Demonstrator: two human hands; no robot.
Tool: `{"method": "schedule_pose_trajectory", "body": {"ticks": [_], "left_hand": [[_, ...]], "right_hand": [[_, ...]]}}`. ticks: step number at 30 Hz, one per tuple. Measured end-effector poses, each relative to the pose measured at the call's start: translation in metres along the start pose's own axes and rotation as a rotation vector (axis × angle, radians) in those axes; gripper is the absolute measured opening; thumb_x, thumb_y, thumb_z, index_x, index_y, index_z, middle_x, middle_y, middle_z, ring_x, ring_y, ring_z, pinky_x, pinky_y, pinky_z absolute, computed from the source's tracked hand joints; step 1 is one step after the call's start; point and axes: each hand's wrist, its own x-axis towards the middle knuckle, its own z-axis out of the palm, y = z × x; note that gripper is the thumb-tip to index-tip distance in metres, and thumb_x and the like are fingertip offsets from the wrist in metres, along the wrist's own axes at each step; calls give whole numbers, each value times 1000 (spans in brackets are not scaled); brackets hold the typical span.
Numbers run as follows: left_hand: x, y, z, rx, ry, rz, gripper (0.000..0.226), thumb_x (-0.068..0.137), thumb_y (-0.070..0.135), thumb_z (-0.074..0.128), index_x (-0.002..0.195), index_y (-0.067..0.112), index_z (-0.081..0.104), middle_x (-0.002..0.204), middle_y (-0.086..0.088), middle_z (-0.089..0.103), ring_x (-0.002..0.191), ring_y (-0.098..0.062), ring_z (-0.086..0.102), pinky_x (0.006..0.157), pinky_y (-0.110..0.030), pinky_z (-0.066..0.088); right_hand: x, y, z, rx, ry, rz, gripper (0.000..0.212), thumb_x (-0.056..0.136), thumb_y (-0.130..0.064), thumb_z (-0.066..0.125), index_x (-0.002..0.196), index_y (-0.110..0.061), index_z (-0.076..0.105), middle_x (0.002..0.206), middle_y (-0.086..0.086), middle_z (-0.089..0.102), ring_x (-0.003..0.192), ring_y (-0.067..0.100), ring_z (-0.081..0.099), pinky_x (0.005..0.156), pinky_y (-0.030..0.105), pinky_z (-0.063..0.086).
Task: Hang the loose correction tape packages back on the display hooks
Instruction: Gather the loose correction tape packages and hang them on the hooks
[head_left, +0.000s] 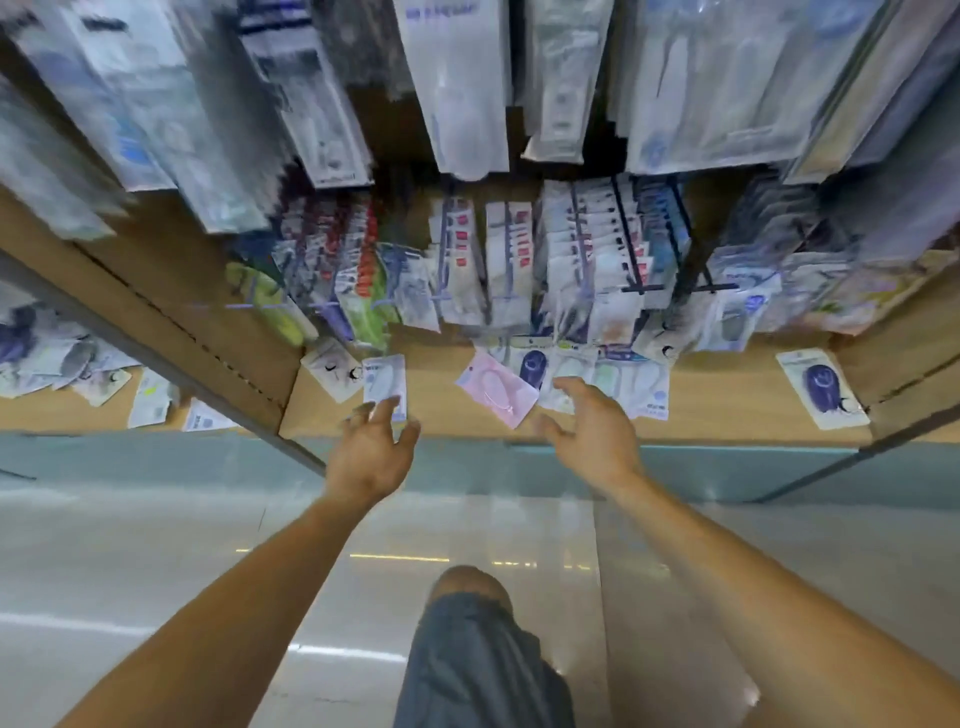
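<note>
— From over the shoulder, what is each hand doing?

— The left hand (375, 451) has its fingertips on a pale lilac package (385, 383) lying flat on the bottom shelf (727, 395). Fingers look spread and nearly straight; I cannot tell whether it has pinched the card yet. The right hand (592, 431) is loose, holding nothing, hovering just beside a pink package (497, 387).

— How should the pickup go?

— I'd say slide the lilac card toward the shelf edge, pinch it by the top where the hang hole is, and keep the hole clear of the thumb so it threads onto one of the display hooks (641, 287) above.

— How many loose ones?

— On this shelf: one lilac, one pink, one white card with a dark blue tape (822, 388) well apart on the right, one pale card (332, 368) just beside the lilac one. Behind the pink lies an overlapping cluster (597, 369), perhaps four or five; too blurred to count. Two hands, nothing lifted.
</note>
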Motion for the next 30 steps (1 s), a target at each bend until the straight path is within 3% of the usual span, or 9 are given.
{"method": "schedule_pose_trajectory", "body": {"ticks": [4,8,10,13,16,19,21,25,30], "left_hand": [[50,-13,46,27,120,25,55,105,45,51,156,25,43,162,-19,39,145,-43,39,114,-50,36],[89,-39,67,-9,325,25,58,105,44,50,155,15,44,159,-27,38,141,-51,41,112,-56,38],[106,-56,69,-20,392,-10,66,104,53,37,155,11,42,159,-29,37,143,-51,37,115,-57,34],[121,-81,70,6,405,-39,77,96,60,22,158,17,35,161,-26,36,149,-45,28,121,-56,24],[120,-94,69,17,341,-83,64,106,55,28,161,23,30,160,-26,36,150,-45,26,122,-55,21],[119,-103,67,56,350,-47,58,107,51,27,150,18,46,141,-27,55,135,-47,45,114,-55,35],[120,-108,63,129,378,-28,64,103,52,20,127,9,60,123,-26,64,120,-46,54,104,-54,44],[118,-104,47,187,448,-107,46,106,39,44,125,-1,58,123,-27,62,115,-48,59,95,-52,46],[131,-99,39,120,450,-172,63,97,49,64,131,-3,51,131,-25,57,123,-46,55,96,-53,49]], "right_hand": [[46,17,53,-97,42,-142,48,93,-38,67,135,-16,59,125,12,65,116,36,58,88,41,48],[70,13,99,-225,57,-307,48,95,-39,63,139,-22,56,138,5,60,124,33,52,102,40,43],[73,12,117,-293,64,-318,49,97,-38,60,143,-23,53,144,3,54,126,32,48,105,41,41],[71,10,135,-365,84,-293,51,100,-35,56,149,-22,47,150,3,46,128,30,43,108,38,39],[69,-3,148,-336,60,-279,47,101,-29,54,147,-18,49,146,6,47,126,31,43,108,34,37],[73,-22,161,-302,19,-255,39,100,-24,54,138,-12,56,140,12,48,122,34,47,104,36,41],[77,-33,167,-277,28,-225,35,100,-21,55,133,-11,58,138,14,47,119,35,49,102,37,42],[78,-41,172,-252,35,-196,33,100,-19,57,132,-11,56,139,15,43,121,34,49,103,36,43],[66,-28,172,-318,97,-277,46,99,-26,58,143,-16,47,144,10,44,122,33,46,103,37,41]]}}
